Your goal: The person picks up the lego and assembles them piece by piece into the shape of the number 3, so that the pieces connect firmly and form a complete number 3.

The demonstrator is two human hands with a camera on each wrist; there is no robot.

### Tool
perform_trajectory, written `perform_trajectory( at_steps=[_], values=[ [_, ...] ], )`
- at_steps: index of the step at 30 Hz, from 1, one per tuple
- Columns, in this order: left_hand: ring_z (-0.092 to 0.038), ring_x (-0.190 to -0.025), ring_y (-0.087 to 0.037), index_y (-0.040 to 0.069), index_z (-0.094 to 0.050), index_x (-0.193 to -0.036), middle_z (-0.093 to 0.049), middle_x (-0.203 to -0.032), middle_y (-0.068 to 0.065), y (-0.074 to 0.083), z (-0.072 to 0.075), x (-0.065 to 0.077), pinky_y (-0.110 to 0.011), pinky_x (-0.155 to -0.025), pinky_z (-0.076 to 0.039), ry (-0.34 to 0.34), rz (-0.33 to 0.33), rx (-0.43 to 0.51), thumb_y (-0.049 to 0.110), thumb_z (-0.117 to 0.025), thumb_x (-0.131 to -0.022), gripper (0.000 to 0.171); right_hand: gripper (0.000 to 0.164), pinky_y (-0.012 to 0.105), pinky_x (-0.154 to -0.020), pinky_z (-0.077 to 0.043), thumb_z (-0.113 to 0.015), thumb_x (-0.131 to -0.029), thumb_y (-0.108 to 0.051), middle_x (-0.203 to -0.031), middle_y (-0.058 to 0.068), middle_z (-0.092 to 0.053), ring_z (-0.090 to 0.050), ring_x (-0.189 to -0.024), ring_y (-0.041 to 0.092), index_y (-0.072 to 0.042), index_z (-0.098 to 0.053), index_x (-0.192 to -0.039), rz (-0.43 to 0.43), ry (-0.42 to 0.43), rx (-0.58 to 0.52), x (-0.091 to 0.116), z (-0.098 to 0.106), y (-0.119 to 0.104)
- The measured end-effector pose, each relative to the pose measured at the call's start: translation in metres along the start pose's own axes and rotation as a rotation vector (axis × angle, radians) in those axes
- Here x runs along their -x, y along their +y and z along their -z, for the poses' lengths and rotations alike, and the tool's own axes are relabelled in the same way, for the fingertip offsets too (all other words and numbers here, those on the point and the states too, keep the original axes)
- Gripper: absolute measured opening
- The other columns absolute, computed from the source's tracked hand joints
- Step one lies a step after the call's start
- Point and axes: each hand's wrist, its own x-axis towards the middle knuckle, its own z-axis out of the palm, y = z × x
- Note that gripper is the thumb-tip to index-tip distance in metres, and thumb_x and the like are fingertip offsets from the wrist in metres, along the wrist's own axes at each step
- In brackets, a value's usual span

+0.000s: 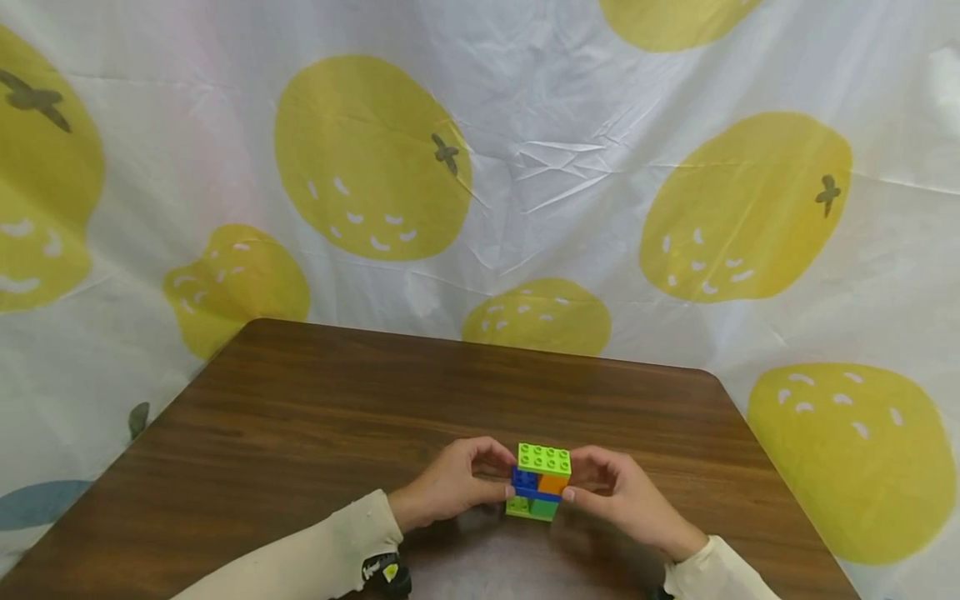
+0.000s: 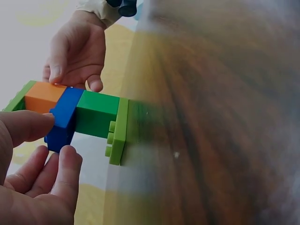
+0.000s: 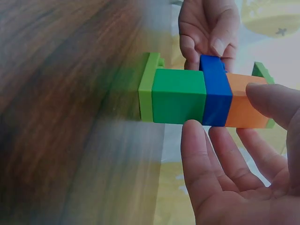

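A small stack of toy building bricks stands upright on the table [image 1: 337,400]. From the bottom it has a lime plate [image 2: 121,133], a green brick [image 3: 179,96], a blue brick [image 3: 217,96], an orange brick [image 2: 44,97] and a studded lime plate [image 1: 544,458] on top. My left hand [image 1: 446,483] pinches the left end of the blue brick between thumb and fingers. On the other side, my right hand [image 1: 633,500] holds the stack, its thumb on the orange brick and its fingers along the far side. The fingers partly hide the stack's back.
The brown wooden tabletop reaches back to a white curtain [image 1: 540,192] printed with yellow lemons. A dark band with a camera [image 1: 386,573] sits at the left wrist, over a cream sleeve.
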Motion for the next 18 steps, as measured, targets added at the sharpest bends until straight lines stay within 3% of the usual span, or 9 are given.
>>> perform_trajectory(
  at_steps=[6, 18],
  values=[
    [-0.075, -0.110, -0.025, 0.001, -0.070, -0.119, -0.076, -0.118, -0.013, 0.0007, -0.0019, 0.0000, -0.031, -0.093, -0.062, -0.001, 0.005, 0.029, 0.006, -0.083, -0.088, 0.034, 0.033, 0.029, -0.089, -0.061, -0.075, -0.099, -0.013, -0.120, 0.018, -0.075, -0.075, -0.105, 0.016, -0.002, -0.066, -0.129, -0.019, -0.007, -0.010, -0.0010, -0.0018, 0.0014],
    [-0.073, -0.110, -0.025, 0.001, -0.069, -0.122, -0.073, -0.122, -0.013, 0.0058, -0.0021, 0.0017, -0.037, -0.095, -0.062, 0.033, 0.004, 0.010, 0.013, -0.080, -0.094, 0.032, 0.043, 0.044, -0.084, -0.065, -0.070, -0.104, -0.018, -0.127, 0.028, -0.068, -0.076, -0.103, 0.027, 0.004, -0.058, -0.139, -0.142, -0.017, -0.128, -0.0049, -0.0038, -0.0034]
  ],
)
